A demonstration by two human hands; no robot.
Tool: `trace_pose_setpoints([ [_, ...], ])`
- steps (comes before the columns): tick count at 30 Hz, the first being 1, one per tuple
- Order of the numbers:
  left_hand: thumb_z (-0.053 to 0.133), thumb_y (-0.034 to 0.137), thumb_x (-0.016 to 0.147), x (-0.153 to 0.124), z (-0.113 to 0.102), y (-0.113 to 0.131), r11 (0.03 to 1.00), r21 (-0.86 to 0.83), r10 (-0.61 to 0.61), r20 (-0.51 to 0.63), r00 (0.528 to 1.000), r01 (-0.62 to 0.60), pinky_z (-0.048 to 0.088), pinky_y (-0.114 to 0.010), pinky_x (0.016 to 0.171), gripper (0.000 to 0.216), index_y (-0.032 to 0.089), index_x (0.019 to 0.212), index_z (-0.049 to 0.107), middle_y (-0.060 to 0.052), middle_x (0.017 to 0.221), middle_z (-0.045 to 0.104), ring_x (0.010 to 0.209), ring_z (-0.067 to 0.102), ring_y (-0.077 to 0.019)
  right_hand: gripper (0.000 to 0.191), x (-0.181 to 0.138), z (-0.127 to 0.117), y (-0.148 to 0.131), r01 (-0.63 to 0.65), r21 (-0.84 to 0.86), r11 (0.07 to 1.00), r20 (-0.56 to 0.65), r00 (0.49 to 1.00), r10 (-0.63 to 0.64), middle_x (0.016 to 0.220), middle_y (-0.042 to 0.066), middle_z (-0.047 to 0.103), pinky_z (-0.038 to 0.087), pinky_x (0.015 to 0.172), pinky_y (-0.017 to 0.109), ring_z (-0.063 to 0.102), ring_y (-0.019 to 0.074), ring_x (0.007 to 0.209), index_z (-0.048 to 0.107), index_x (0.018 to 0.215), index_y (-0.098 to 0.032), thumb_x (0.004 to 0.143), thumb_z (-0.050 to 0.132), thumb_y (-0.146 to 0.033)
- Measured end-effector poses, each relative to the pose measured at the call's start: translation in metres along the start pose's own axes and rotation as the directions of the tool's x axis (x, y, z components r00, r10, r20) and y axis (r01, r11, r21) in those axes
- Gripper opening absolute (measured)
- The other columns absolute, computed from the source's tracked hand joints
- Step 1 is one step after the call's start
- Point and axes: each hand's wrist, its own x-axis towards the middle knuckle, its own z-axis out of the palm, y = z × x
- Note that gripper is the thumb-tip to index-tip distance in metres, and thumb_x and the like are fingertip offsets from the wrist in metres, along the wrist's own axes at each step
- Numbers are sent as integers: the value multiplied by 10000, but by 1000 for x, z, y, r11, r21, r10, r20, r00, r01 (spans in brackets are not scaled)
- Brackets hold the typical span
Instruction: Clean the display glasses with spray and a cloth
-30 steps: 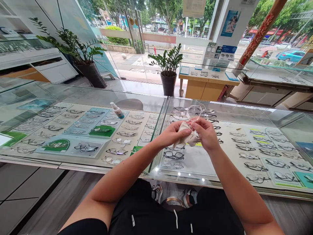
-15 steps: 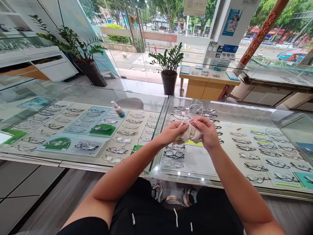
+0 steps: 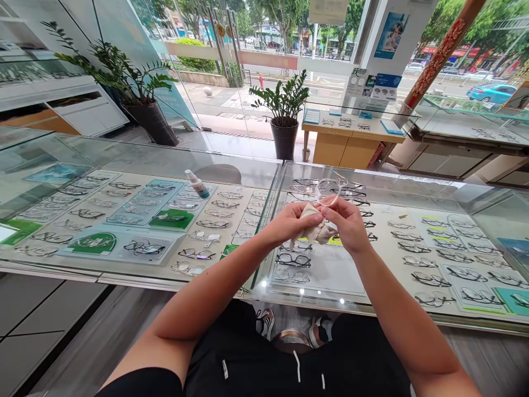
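Note:
Above the glass counter, my left hand (image 3: 294, 221) is closed on a crumpled beige cleaning cloth (image 3: 324, 232), its thumb on top. My right hand (image 3: 346, 223) is closed beside it, fingertips pinching a thin clear-framed pair of glasses (image 3: 329, 188). One round rim of the glasses sticks up past the fingers; the rest is hidden by the cloth and hands. The cloth hangs below both hands and touches the fingers of each. A white spray bottle (image 3: 197, 184) with a teal base stands on the counter to the left.
Under the glass counter top (image 3: 256, 165) lie rows of eyeglasses (image 3: 211, 224), with black frames (image 3: 293, 259) just below my hands. Beyond the counter are a potted plant (image 3: 285, 138), a larger leaning one (image 3: 151, 124) and a wooden display cabinet (image 3: 341, 148). A round stool (image 3: 291, 339) is between my feet.
My left thumb and the cloth have shifted slightly, and the cloth's folds have changed shape. The clear rim has tilted a little. Both hands stay in nearly the same place.

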Motion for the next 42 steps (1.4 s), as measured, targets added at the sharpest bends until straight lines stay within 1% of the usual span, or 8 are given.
trace_pose_setpoints([
  [8, 957, 410, 765, -3, -1, 2, 999, 31, 42, 70, 997, -45, 477, -239, 669, 471, 121, 1064, 739, -47, 886, 715, 748, 623, -124, 210, 2, -3, 7, -78, 55, 995, -86, 993, 82, 918, 17, 766, 570, 769, 332, 680, 198, 848, 804, 860, -280, 849, 874, -478],
  [13, 924, 533, 793, 0, 4, -6, 996, 41, 86, -27, 996, -85, 445, -226, 623, 512, 118, 1020, 726, -28, 826, 677, 685, 573, -103, 202, 3, -3, 6, -54, 40, 998, -26, 998, 55, 941, 19, 767, 575, 842, 336, 682, 199, 900, 813, 861, -276, 852, 871, -469],
  [18, 778, 697, 885, 1, 2, -7, 984, 123, 138, -69, 988, -129, 392, -219, 570, 572, 144, 843, 640, 17, 713, 557, 630, 477, -91, 214, 2, -2, 3, -37, 33, 999, -26, 999, 38, 943, 22, 760, 578, 868, 364, 677, 218, 924, 801, 848, -284, 851, 867, -487],
  [23, 744, 645, 944, -4, -6, 8, 982, 123, 130, 127, 983, -145, 443, -243, 634, 502, 147, 955, 682, -17, 814, 614, 700, 523, -115, 254, 1, -3, 1, -59, 56, 997, -44, 997, 61, 929, 29, 770, 574, 773, 351, 671, 211, 847, 798, 845, -272, 839, 866, -517],
  [26, 803, 555, 927, -7, -7, 15, 977, 129, 144, 176, 974, -168, 449, -247, 657, 429, 150, 1035, 711, -33, 866, 644, 738, 539, -123, 228, 0, -3, 0, -81, 97, 992, -72, 994, 88, 924, 22, 779, 565, 740, 332, 667, 197, 820, 798, 865, -275, 848, 869, -491],
  [32, 877, 548, 843, -4, -2, 5, 970, 170, 166, 49, 985, -172, 432, -243, 634, 471, 140, 1010, 710, -26, 823, 650, 711, 547, -123, 227, -1, 2, 0, -52, 52, 997, -81, 995, 57, 950, 21, 780, 582, 809, 351, 690, 209, 879, 791, 878, -284, 855, 868, -496],
  [37, 779, 652, 901, -1, 3, -3, 951, 234, 225, -68, 972, -204, 385, -232, 588, 515, 154, 870, 654, 9, 730, 583, 642, 493, -104, 251, -1, 4, 2, -5, 18, 1000, -46, 999, 6, 992, 26, 753, 591, 917, 386, 702, 229, 975, 772, 820, -277, 858, 872, -504],
  [42, 679, 691, 966, -2, 0, 2, 927, 278, 272, -36, 962, -252, 377, -245, 603, 558, 168, 784, 610, 14, 716, 534, 652, 454, -107, 199, -1, 1, 2, 5, 42, 999, -65, 998, -2, 973, 21, 750, 587, 877, 367, 688, 214, 935, 796, 837, -281, 864, 865, -465],
])
